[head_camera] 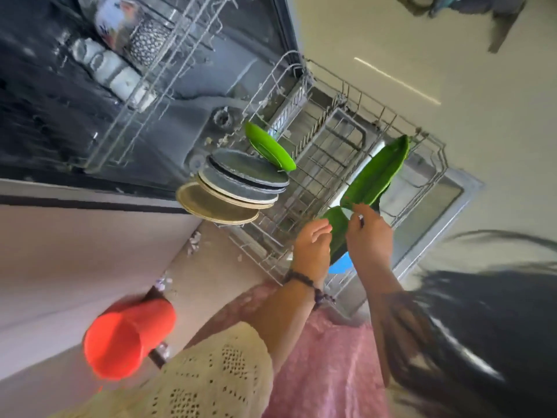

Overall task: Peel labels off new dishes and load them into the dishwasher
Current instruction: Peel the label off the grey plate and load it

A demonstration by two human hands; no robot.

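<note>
A long green leaf-shaped dish (380, 168) hangs over the pulled-out lower rack (319, 164) of the open dishwasher. My right hand (370, 236) pinches its near end. My left hand (312, 247), with a bead bracelet on the wrist, grips a second green part (335, 220) just below; I cannot tell whether it is the same dish or another one. A blue item (339, 266) peeks out under both hands. In the rack stand a round green plate (269, 147), grey plates (247, 173) and a beige plate (214, 204). The view is tilted and blurred.
The upper rack (156, 86) holds white cups (111, 70) and patterned bowls (146, 40). The dishwasher door (434, 212) lies open under the lower rack. A red plastic cup (126, 337) stands near the cabinet front at lower left. Dark hair (482, 327) hangs at the right.
</note>
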